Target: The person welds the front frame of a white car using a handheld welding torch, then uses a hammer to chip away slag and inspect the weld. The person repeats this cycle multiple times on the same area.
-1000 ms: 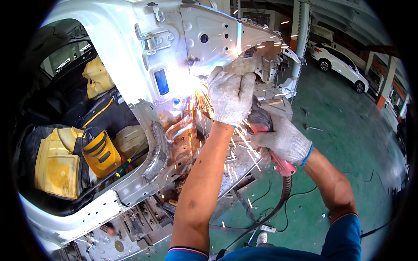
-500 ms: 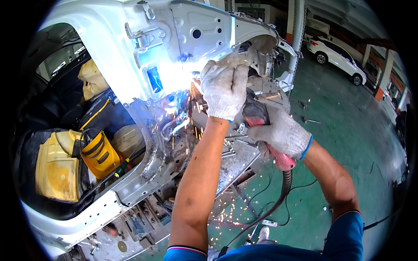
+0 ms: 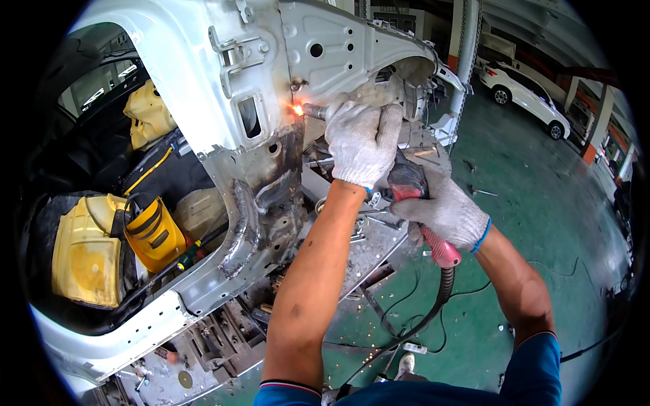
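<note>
Both my hands wear pale knitted gloves with blue cuffs and grip one red and black welding torch (image 3: 443, 253). My left hand (image 3: 360, 143) is wrapped round its neck, close behind the metal nozzle (image 3: 313, 111). Farther back, my right hand (image 3: 450, 208) closes round the red handle, from which a black ribbed cable hangs. Just left of the nozzle, a small orange spot (image 3: 298, 109) glows at the seam between the bare door pillar (image 3: 227, 125) and the grey front panel (image 3: 330, 44) of a white car body. My gloves hide part of the torch.
Through the door opening, a yellow bag or bin (image 3: 159, 237) and yellow foam pieces (image 3: 88, 250) show in the cabin. A metal bench (image 3: 365, 260) holds loose tools below the body. Cables cross the green floor (image 3: 514, 223). A white car (image 3: 525, 95) is parked at far right.
The bright arc and its blue-white glare have gone out, leaving an orange spot. Far fewer sparks fall. The nozzle is now visible; my left hand appears slightly farther right and lower.
</note>
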`<state>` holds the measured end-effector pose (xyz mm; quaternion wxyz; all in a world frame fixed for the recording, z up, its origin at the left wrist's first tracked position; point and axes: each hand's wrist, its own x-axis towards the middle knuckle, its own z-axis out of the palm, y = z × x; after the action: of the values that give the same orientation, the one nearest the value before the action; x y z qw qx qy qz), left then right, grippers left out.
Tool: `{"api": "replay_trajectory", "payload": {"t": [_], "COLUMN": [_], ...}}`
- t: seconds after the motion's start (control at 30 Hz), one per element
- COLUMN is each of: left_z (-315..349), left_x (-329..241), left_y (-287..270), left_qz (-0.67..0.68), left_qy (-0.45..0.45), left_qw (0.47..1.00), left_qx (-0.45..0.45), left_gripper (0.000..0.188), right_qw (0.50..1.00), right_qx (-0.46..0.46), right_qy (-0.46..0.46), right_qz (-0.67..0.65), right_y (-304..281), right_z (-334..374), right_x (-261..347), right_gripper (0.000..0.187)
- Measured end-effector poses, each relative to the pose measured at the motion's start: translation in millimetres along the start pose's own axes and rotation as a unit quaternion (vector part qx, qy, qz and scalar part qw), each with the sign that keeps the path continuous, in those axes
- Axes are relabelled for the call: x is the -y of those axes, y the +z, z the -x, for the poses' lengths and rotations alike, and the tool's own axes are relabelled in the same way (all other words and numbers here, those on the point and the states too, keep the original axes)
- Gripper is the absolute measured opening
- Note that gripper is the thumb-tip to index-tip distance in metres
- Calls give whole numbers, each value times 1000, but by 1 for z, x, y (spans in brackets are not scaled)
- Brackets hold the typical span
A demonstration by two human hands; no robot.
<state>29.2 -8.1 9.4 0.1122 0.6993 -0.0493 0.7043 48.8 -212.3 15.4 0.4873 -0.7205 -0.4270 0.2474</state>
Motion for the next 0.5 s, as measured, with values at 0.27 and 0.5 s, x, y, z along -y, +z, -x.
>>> {"api": "replay_trajectory", "payload": {"t": [0.27,0.5], "left_z": [0,-1], "left_x": [3,6], "left_y": [-8,-13], "left_qz": [-15,5], "left_qy": [-25,-44], "left_qw": [1000,999], "left_qx": [9,4], "left_gripper": [31,29], "right_qw": [1000,995], "right_qx": [9,-30], "right_qy": [8,-22], "right_qz": [19,92], "right_y": [5,10], "right_z": [-3,-5], "right_x": [7,9], "right_gripper": [33,35]}}
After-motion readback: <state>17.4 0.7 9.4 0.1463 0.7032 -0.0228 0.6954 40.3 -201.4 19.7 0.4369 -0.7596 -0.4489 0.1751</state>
